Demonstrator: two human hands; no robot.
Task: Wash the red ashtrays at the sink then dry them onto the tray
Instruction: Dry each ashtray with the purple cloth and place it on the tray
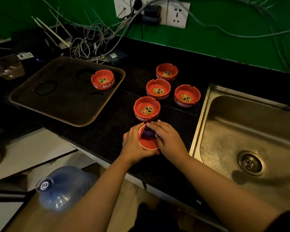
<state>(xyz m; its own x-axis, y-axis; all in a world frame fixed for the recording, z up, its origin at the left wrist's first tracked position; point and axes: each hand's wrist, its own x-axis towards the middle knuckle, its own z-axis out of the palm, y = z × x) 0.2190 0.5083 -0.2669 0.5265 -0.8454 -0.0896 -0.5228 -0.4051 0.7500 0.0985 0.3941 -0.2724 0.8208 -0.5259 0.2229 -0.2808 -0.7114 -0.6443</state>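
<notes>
My left hand (134, 143) grips a red ashtray (148, 142) turned bottom-up over the black mat at the counter's front edge. My right hand (167, 139) presses a dark purple cloth (147, 132) onto that ashtray's base. Several more red ashtrays stand upright on the mat beyond: one (146, 108) just past my hands, one (158, 89) behind it, one (187, 95) to the right, one (167, 72) farthest back. Another red ashtray (102, 79) sits in the far right corner of the brown tray (40, 104).
A steel sink (233, 128) with a drain (250, 163) lies to the right. Tangled cables (90, 41) and wall sockets (176, 14) are behind the tray. A blue water jug (64, 186) stands on the floor at lower left. A clear cup (9, 67) sits far left.
</notes>
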